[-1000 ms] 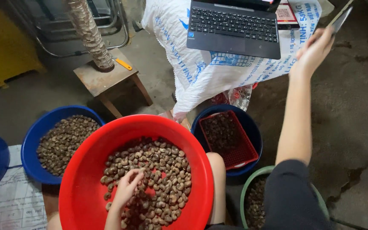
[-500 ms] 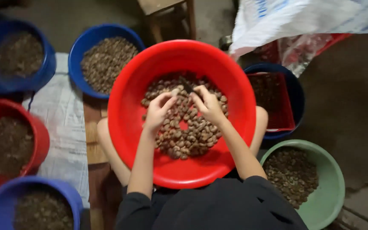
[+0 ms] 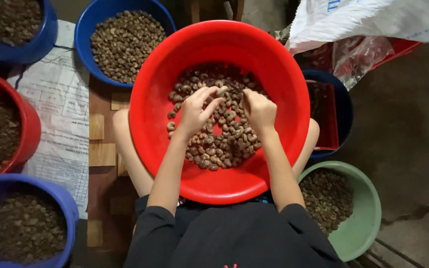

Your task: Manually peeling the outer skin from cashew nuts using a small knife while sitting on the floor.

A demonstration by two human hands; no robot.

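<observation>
Brown cashew nuts (image 3: pixel 219 139) heaped loose in red basin (image 3: pixel 150 124); one pale nut (image 3: pixel 221 91) pinched above heap.

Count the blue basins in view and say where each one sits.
4. One blue basin at top left, one beside it at top centre, one at bottom left, one right of the red bowl, partly hidden. More may lie outside the picture.

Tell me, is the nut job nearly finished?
Not yet. Done: the blue bowl and green bowl already hold nuts. In hand: the left hand pinches one nut beside the right hand. Left: many nuts lie in the red basin.
</observation>
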